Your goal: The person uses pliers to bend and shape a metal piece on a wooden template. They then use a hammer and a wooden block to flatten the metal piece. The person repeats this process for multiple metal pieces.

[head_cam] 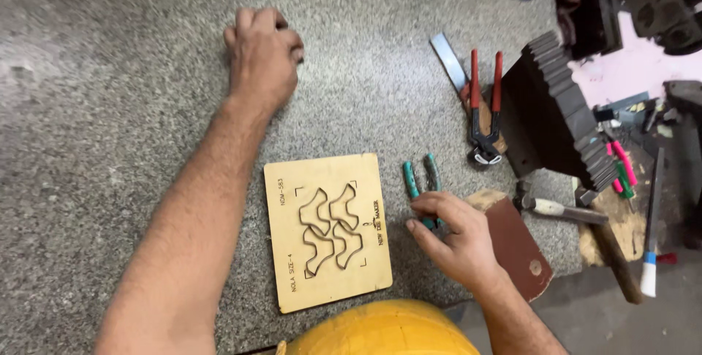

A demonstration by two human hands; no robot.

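Close the right hand (457,242), fingers now loosely curled on the green pliers (422,183), fully round both handles before lifting, while the fisted left hand (262,51) braces on the table (110,106).

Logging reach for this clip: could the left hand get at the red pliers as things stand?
Probably not easily. The left hand rests fisted far across the stone top, and the red pliers lie on the right side, nearer the right hand, though nothing blocks the way.

i see the green-handled pliers (422,183) lying flat just right of the wooden die board (327,231), handles pointing away from me, slightly spread. the jaw end is hidden under fingers. the die board is a pale square plate lying flat, carrying four curved steel-rule shapes.
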